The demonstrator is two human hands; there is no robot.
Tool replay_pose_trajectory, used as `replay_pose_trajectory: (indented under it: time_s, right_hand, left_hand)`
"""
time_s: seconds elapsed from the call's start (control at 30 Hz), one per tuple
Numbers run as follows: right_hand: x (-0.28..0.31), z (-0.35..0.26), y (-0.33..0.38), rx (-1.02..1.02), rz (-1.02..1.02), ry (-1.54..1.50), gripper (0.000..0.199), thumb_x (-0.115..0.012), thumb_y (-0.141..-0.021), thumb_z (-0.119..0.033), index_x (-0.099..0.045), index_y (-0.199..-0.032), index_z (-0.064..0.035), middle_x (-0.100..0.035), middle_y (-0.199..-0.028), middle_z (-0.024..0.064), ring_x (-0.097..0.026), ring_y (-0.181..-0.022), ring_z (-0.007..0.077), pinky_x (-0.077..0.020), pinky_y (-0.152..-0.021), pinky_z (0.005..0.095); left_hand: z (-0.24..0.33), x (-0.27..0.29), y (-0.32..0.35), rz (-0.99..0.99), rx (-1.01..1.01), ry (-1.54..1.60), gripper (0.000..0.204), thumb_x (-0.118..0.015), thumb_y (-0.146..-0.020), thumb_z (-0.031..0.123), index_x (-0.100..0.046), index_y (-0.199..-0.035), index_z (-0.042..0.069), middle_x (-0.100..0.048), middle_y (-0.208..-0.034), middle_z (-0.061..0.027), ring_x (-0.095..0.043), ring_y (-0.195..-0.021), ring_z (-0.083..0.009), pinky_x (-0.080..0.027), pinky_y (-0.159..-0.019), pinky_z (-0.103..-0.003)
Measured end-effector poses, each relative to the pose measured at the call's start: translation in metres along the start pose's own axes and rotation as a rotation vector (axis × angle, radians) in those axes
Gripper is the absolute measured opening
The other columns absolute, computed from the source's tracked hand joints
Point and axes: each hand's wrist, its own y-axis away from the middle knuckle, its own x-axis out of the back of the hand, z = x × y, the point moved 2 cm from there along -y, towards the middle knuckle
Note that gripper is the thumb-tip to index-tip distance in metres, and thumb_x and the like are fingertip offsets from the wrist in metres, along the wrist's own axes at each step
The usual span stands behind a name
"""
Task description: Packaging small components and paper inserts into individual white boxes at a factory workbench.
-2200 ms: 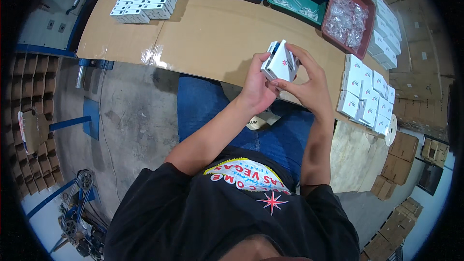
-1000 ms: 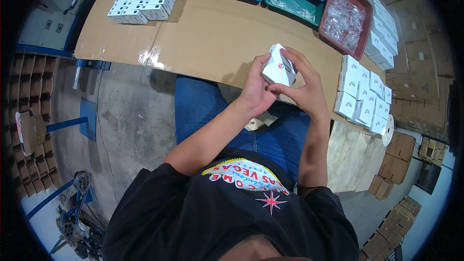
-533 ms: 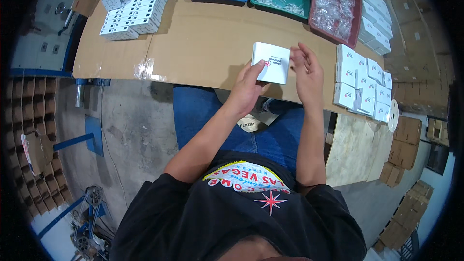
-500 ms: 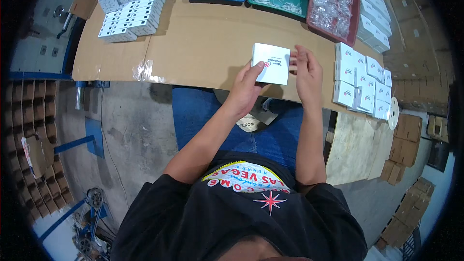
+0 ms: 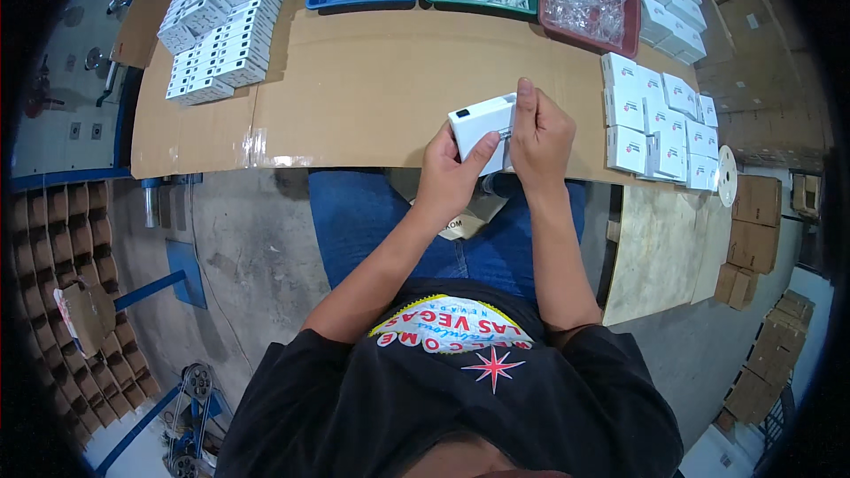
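Above the table's near edge, my left hand (image 5: 453, 168) is closed around a small flat white box (image 5: 479, 128), its thumb lying across the face. The box is tilted, and a small black square opening shows on its upper left edge. My right hand (image 5: 542, 137) is against the right edge of the same box, its fingers pressed together and covering that side. What lies under the right fingers is hidden. Right of my hands, several similar white boxes (image 5: 646, 111) with red marks stand grouped on the cardboard-covered table (image 5: 354, 80).
White units with black openings (image 5: 217, 44) are stacked at the far left. Across the back stand a blue tray (image 5: 363, 2) and a green tray (image 5: 481, 5) with small white parts, and a red tray (image 5: 586, 35) of clear plastic pieces. More white boxes (image 5: 670, 13) sit behind at right.
The box has turned and tilted, so its upper edge with the black opening now shows. My right hand has moved left from beside the box onto its right edge. The whole view has shifted slightly.
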Motion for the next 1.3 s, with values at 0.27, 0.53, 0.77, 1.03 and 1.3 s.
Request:
replay_pose_trajectory:
  time_s: [0.27,0.53,0.77,1.03,1.3]
  right_hand:
    - [0.006,0.001,0.006,0.178,0.110,-0.173,0.042,-0.052,-0.107,-0.026,-0.058,-0.076,0.0016,-0.050,-0.063,0.0108,-0.050,-0.052,0.0227,-0.0381,-0.050,0.0346]
    - [0.007,0.016,0.011,0.368,0.221,-0.238,0.050,-0.045,-0.109,-0.037,-0.063,-0.081,0.0015,-0.053,-0.065,0.0108,-0.054,-0.055,0.0218,-0.0394,-0.051,0.0325]
    - [0.005,0.006,0.016,0.169,0.258,-0.469,0.066,-0.029,-0.110,-0.049,-0.062,-0.084,0.0025,-0.060,-0.073,0.0106,-0.059,-0.066,0.0190,-0.0436,-0.061,0.0309]
    - [0.005,-0.002,0.011,0.227,0.241,-0.517,0.065,-0.025,-0.110,-0.050,-0.055,-0.081,0.0007,-0.059,-0.076,0.0111,-0.055,-0.064,0.0181,-0.0435,-0.061,0.0307]
    - [0.011,-0.010,0.013,0.326,0.300,-0.394,0.054,-0.034,-0.110,-0.034,-0.056,-0.074,-0.0008,-0.057,-0.067,0.0094,-0.052,-0.060,0.0164,-0.0409,-0.057,0.0293]
  left_hand:
    - [-0.002,-0.003,0.010,-0.035,-0.071,-0.037,0.039,-0.074,-0.095,0.013,-0.057,-0.127,-0.003,-0.068,-0.117,-0.0080,-0.064,-0.107,-0.0131,-0.053,-0.094,-0.029]
    - [0.004,-0.009,0.014,-0.147,-0.164,-0.027,0.043,-0.072,-0.094,0.004,-0.058,-0.135,-0.001,-0.068,-0.123,-0.0083,-0.064,-0.112,-0.0130,-0.052,-0.098,-0.029]
    - [0.007,-0.008,0.016,-0.204,-0.300,-0.103,0.042,-0.070,-0.094,0.001,-0.059,-0.134,-0.002,-0.067,-0.130,-0.0126,-0.064,-0.117,-0.0171,-0.052,-0.101,-0.032]
    - [0.014,-0.009,0.012,-0.286,-0.421,-0.191,0.043,-0.073,-0.090,0.001,-0.061,-0.132,-0.003,-0.064,-0.135,-0.0185,-0.064,-0.123,-0.0259,-0.051,-0.104,-0.036]
    - [0.018,-0.009,0.016,-0.301,-0.542,-0.216,0.042,-0.069,-0.093,0.002,-0.058,-0.134,-0.002,-0.064,-0.135,-0.0206,-0.064,-0.123,-0.0287,-0.051,-0.102,-0.036]
